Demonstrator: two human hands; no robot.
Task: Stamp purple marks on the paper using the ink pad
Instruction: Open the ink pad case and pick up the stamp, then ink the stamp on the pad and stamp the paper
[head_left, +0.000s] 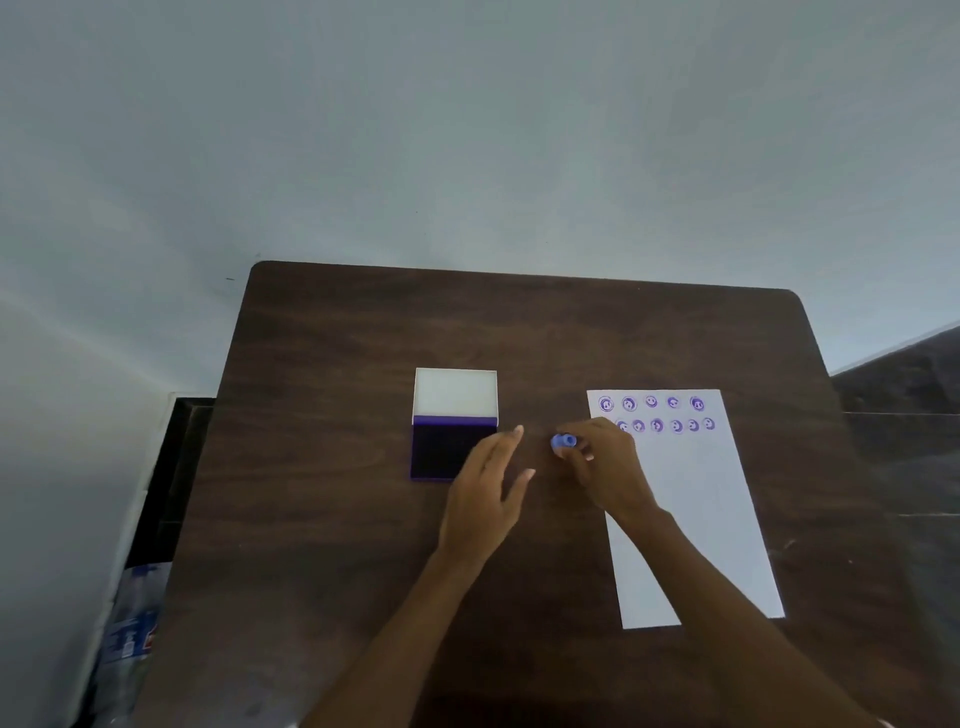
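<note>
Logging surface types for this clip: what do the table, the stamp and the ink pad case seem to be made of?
Table: wood or wood-look laminate, dark brown with visible grain, low sheen. Stamp in the right hand: probably plastic, smooth uniform light blue. Ink pad case: likely plastic, with a white lid and purple rim; its dark pad looks matte, perhaps felt or foam.

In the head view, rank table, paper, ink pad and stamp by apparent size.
1. Table
2. Paper
3. Ink pad, with its open lid
4. Stamp, partly hidden in the right hand
</note>
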